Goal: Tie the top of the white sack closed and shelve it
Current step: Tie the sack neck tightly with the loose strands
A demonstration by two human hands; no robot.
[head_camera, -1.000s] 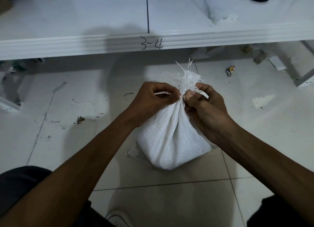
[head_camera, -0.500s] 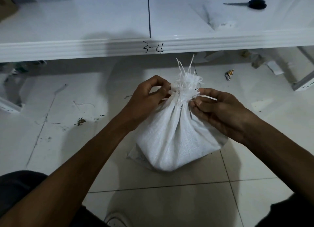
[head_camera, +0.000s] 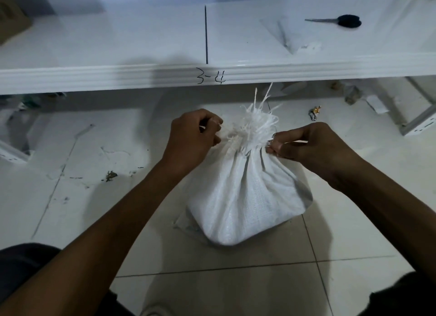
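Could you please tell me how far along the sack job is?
Done: the white sack has its top gathered into a neck, frayed strands fanning above. In hand: the left hand and right hand each pinch a white strip end beside that neck, so the knot looks unfinished. Left: the sack sits on the floor tiles, not yet on the shelf marked 3-4.

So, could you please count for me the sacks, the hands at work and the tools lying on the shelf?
White sack: 1
Hands: 2, left hand and right hand, each pinching a white strand at the sack's neck
Black-handled scissors: 1, on the shelf
Total: 4
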